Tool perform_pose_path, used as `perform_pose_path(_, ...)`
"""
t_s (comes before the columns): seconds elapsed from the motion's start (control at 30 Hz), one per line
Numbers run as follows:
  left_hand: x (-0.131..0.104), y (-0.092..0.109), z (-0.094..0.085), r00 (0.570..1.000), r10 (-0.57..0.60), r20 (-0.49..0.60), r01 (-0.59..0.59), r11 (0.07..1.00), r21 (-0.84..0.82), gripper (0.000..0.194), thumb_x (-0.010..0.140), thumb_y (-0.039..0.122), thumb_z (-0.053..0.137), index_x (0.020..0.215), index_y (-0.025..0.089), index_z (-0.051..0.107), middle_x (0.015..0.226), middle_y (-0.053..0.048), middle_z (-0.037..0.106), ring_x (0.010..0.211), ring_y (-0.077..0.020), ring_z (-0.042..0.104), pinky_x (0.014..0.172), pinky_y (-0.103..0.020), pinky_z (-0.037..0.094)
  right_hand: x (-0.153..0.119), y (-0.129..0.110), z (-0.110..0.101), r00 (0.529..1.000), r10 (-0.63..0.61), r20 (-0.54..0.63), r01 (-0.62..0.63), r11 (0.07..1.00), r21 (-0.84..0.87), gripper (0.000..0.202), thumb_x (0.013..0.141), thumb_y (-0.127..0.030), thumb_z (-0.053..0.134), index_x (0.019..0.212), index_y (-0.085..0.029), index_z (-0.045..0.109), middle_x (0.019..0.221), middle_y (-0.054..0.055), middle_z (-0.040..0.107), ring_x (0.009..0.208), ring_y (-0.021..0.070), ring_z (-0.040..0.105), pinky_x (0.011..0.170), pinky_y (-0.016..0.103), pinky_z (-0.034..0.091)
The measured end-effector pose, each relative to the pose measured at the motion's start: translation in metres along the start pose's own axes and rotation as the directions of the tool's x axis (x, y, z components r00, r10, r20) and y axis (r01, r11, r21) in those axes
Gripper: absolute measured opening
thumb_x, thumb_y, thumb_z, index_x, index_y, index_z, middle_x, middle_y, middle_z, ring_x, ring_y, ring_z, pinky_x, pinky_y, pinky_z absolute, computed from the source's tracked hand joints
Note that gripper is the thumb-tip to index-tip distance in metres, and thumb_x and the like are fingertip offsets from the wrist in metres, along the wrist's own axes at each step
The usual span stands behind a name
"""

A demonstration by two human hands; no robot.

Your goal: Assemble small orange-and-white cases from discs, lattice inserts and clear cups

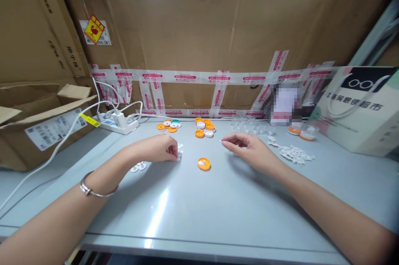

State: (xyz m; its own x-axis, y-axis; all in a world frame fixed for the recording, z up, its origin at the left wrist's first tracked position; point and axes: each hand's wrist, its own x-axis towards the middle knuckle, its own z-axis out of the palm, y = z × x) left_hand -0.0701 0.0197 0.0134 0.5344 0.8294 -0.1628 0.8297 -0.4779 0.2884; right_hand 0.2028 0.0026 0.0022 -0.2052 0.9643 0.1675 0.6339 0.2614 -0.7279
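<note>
My left hand (159, 148) is lowered to the table with its fingers curled together beside a small cluster of white plastic pieces (180, 151). What its fingertips pinch, if anything, is hidden. Between my hands lies an orange round cap (204, 166) with a white piece standing in its middle. My right hand (246, 147) hovers to the right of it, thumb and finger pinched on a small white piece (221, 141), too small to make out fully. More white pegged discs (139, 167) rest under my left wrist.
Orange and white caps (204, 127) lie in two groups farther back. Clear plastic cups (247, 125), a pile of white pieces (294, 154) and capped clear parts (307, 132) are to the right. A power strip (120, 124), cardboard boxes (187, 28) and a paper bag (358, 119) border the table.
</note>
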Motion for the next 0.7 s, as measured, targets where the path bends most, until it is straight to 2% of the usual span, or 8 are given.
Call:
perform_pose_path(0.2, -0.004, 0.016, 0.009, 0.993, -0.085, -0.087, 0.107, 0.950, 0.293, 0.024, 0.065, 0.010, 0.046, 0.078, 0.018, 0.065, 0.076, -0.004, 0.066, 0.069, -0.0170, 0.059, 0.056, -0.023, 0.039, 0.003, 0.008, 0.002, 1.000, 0.019, 0.010, -0.020, 1.000, 0.022, 0.032, 0.076, -0.047, 0.055, 0.087, -0.019, 0.065, 0.080, 0.002, 0.065, 0.069, 0.0131, 0.055, 0.064, 0.025, 0.042)
perform_pose_path(0.3, -0.006, 0.024, 0.016, 0.992, -0.060, -0.114, 0.101, 0.907, 0.409, 0.025, 0.070, 0.006, 0.041, 0.079, 0.015, 0.063, 0.081, -0.009, 0.065, 0.070, -0.0203, 0.060, 0.058, -0.027, 0.041, 0.004, 0.009, 0.001, 1.000, 0.006, -0.006, -0.005, 0.997, 0.080, 0.033, 0.076, -0.047, 0.054, 0.088, -0.018, 0.065, 0.082, 0.004, 0.066, 0.071, 0.0141, 0.057, 0.064, 0.025, 0.043)
perform_pose_path(0.37, -0.010, 0.032, 0.016, 0.988, -0.015, -0.153, 0.074, 0.917, 0.391, 0.025, 0.073, 0.005, 0.039, 0.081, 0.015, 0.061, 0.083, -0.009, 0.064, 0.069, -0.0201, 0.060, 0.058, -0.028, 0.042, 0.004, 0.008, -0.001, 1.000, -0.006, -0.029, 0.009, 0.993, 0.116, 0.033, 0.077, -0.047, 0.055, 0.087, -0.017, 0.065, 0.083, 0.005, 0.066, 0.072, 0.0150, 0.058, 0.063, 0.026, 0.044)
perform_pose_path(0.43, -0.013, 0.042, 0.013, 0.963, 0.047, -0.265, 0.020, 0.969, 0.246, 0.021, 0.077, 0.009, 0.040, 0.083, 0.017, 0.059, 0.086, -0.007, 0.064, 0.071, -0.0183, 0.061, 0.061, -0.027, 0.044, 0.002, 0.004, -0.001, 0.997, -0.049, -0.065, 0.057, 0.992, 0.117, 0.030, 0.077, -0.045, 0.055, 0.086, -0.018, 0.065, 0.082, 0.005, 0.067, 0.073, 0.0159, 0.059, 0.064, 0.027, 0.045)
perform_pose_path(0.5, -0.016, 0.053, 0.012, 0.894, 0.099, -0.437, -0.108, 0.994, 0.004, 0.016, 0.082, 0.016, 0.044, 0.089, 0.020, 0.057, 0.088, -0.003, 0.065, 0.076, -0.0154, 0.061, 0.065, -0.025, 0.047, 0.000, -0.001, 0.002, 0.987, -0.128, -0.101, 0.138, 0.986, 0.095, 0.025, 0.077, -0.042, 0.056, 0.085, -0.020, 0.066, 0.083, 0.004, 0.067, 0.075, 0.0164, 0.060, 0.068, 0.028, 0.046)
perform_pose_path(0.57, -0.016, 0.063, 0.013, 0.815, 0.097, -0.571, -0.255, 0.945, -0.203, 0.014, 0.083, 0.020, 0.049, 0.095, 0.023, 0.055, 0.087, 0.000, 0.066, 0.077, -0.0126, 0.062, 0.066, -0.021, 0.049, -0.002, -0.006, 0.008, 0.968, -0.218, -0.125, 0.230, 0.968, 0.095, 0.020, 0.078, -0.038, 0.058, 0.086, -0.022, 0.066, 0.085, 0.003, 0.066, 0.077, 0.0156, 0.060, 0.071, 0.028, 0.047)
perform_pose_path(0.6, -0.015, 0.066, 0.015, 0.792, 0.082, -0.605, -0.310, 0.907, -0.283, 0.017, 0.082, 0.020, 0.051, 0.098, 0.024, 0.053, 0.086, 0.002, 0.066, 0.077, -0.0116, 0.063, 0.065, -0.020, 0.050, -0.003, -0.008, 0.011, 0.957, -0.259, -0.129, 0.274, 0.956, 0.108, 0.018, 0.078, -0.036, 0.058, 0.087, -0.023, 0.066, 0.085, 0.002, 0.066, 0.078, 0.0149, 0.060, 0.072, 0.028, 0.047)
perform_pose_path(0.7, -0.009, 0.071, 0.024, 0.798, 0.042, -0.601, -0.398, 0.786, -0.473, 0.021, 0.081, 0.020, 0.055, 0.100, 0.024, 0.048, 0.080, 0.003, 0.067, 0.073, -0.0101, 0.064, 0.066, -0.019, 0.052, -0.006, -0.012, 0.023, 0.924, -0.360, -0.131, 0.378, 0.911, 0.165, 0.014, 0.078, -0.030, 0.060, 0.089, -0.025, 0.066, 0.085, 0.001, 0.067, 0.078, 0.0132, 0.061, 0.072, 0.026, 0.049)
